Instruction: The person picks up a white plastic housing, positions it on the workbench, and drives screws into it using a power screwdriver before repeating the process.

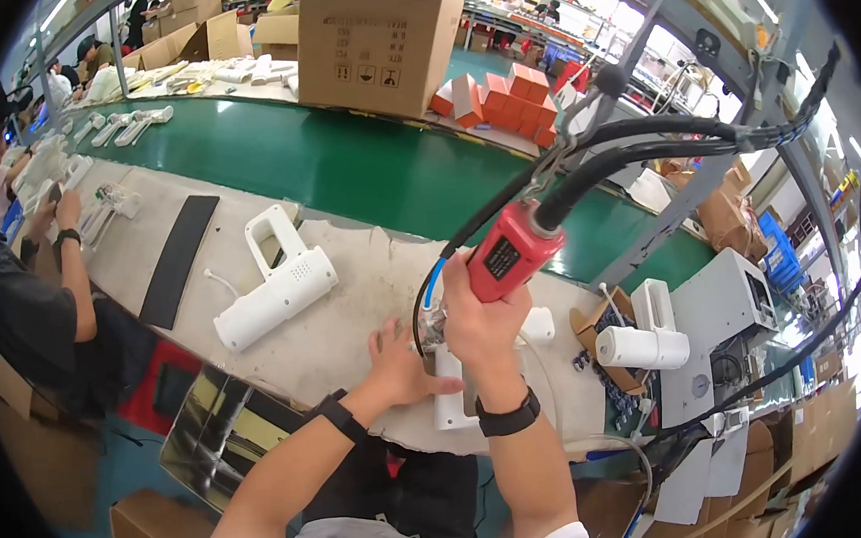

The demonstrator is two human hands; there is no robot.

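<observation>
My right hand (485, 317) is wrapped round a red electric screwdriver (514, 252), which hangs from thick black cables. Its lower end points down at a white plastic housing (452, 406) on the covered bench before me; my hand hides the tip. On the left side of that housing, my left hand (397, 372) rests with fingers spread and its thumb lying across the white surface. Farther left lies a white handheld appliance (280, 300) with a loop handle and a short cord. Another white appliance (642, 345) sits at the right, by an open carton.
A black strip (182, 260) lies on the bench at left, near a co-worker (25, 244) handling parts. Beyond runs a green conveyor belt (246, 147) with a large carton (377, 45) and orange boxes (504, 102) behind it. The small carton (592, 333) holds small dark parts.
</observation>
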